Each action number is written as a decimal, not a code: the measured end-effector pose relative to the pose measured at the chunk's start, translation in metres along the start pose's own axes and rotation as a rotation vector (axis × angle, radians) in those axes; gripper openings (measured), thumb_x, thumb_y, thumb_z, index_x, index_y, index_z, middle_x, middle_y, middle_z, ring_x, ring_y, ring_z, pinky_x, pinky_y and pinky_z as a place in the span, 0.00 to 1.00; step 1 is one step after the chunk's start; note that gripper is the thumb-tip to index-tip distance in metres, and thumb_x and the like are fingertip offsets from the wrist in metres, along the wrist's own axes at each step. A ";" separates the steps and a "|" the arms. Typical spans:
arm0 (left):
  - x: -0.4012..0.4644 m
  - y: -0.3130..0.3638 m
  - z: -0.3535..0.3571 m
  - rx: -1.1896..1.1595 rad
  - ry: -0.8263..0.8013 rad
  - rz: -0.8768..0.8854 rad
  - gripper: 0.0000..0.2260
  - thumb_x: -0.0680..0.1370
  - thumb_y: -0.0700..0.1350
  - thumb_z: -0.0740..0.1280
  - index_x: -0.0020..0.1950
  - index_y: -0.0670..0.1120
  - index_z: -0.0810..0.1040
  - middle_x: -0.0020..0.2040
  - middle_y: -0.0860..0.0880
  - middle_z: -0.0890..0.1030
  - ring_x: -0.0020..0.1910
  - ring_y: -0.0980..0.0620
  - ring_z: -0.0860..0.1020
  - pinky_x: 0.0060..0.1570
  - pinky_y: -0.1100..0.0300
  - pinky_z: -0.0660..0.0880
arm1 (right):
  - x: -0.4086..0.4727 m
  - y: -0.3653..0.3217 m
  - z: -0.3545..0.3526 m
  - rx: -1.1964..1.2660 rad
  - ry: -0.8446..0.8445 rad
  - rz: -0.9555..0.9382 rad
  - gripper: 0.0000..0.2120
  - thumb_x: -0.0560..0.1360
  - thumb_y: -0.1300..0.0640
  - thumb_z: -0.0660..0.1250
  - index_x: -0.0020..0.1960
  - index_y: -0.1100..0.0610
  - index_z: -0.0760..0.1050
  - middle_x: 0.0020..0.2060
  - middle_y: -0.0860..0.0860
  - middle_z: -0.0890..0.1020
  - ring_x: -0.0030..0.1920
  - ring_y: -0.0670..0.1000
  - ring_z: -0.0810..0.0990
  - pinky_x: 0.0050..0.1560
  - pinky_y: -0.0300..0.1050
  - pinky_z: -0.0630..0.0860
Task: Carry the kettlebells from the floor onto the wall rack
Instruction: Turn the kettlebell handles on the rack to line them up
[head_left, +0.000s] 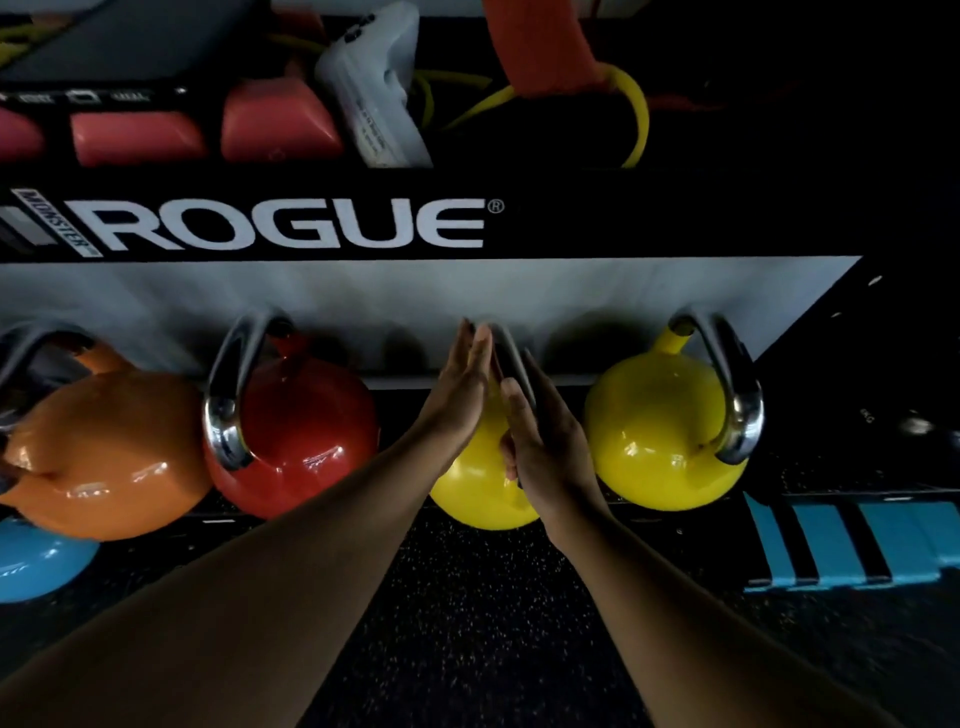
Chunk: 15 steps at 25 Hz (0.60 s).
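A yellow kettlebell stands on the low shelf of the black wall rack, its steel handle pointing up toward the wall. My left hand lies flat against the left side of that handle with fingers straight. On the handle's right side, my right hand also rests flat, fingers extended, and neither hand curls around it. In the same row stand a second yellow kettlebell to the right, and a red kettlebell and an orange kettlebell to the left.
A blue kettlebell sits lower at the far left. A blue-and-black striped object lies at the right. The upper shelf holds pink blocks, a white handheld device and yellow bands. Speckled black flooring lies below.
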<state>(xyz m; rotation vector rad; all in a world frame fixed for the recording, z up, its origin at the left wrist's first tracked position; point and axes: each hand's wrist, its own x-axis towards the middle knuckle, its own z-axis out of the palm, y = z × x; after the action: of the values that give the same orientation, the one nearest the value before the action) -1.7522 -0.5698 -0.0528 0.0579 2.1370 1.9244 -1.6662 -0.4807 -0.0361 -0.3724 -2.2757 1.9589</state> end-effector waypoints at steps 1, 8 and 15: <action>0.001 -0.001 0.000 -0.021 0.009 -0.003 0.27 0.83 0.56 0.51 0.80 0.50 0.50 0.80 0.53 0.53 0.74 0.62 0.54 0.70 0.66 0.53 | 0.001 0.000 0.002 -0.017 0.004 -0.019 0.23 0.79 0.41 0.59 0.73 0.41 0.66 0.34 0.52 0.80 0.27 0.45 0.73 0.29 0.43 0.70; 0.030 -0.004 -0.018 -0.044 -0.042 -0.019 0.28 0.79 0.63 0.55 0.78 0.55 0.61 0.78 0.55 0.62 0.76 0.57 0.60 0.76 0.53 0.55 | 0.008 -0.004 0.037 0.283 0.098 0.016 0.20 0.81 0.44 0.58 0.73 0.41 0.67 0.28 0.45 0.77 0.24 0.48 0.70 0.24 0.39 0.66; 0.020 -0.017 -0.021 -0.113 -0.060 0.038 0.32 0.74 0.66 0.59 0.76 0.56 0.64 0.75 0.58 0.66 0.70 0.64 0.66 0.71 0.61 0.61 | -0.007 0.006 0.044 0.318 0.127 0.000 0.19 0.81 0.45 0.59 0.72 0.39 0.68 0.35 0.51 0.81 0.25 0.47 0.70 0.24 0.40 0.67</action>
<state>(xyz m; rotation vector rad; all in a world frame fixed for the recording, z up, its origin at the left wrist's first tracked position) -1.7740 -0.5877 -0.0707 0.1344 1.9992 2.0347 -1.6701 -0.5239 -0.0484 -0.4450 -1.8483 2.1807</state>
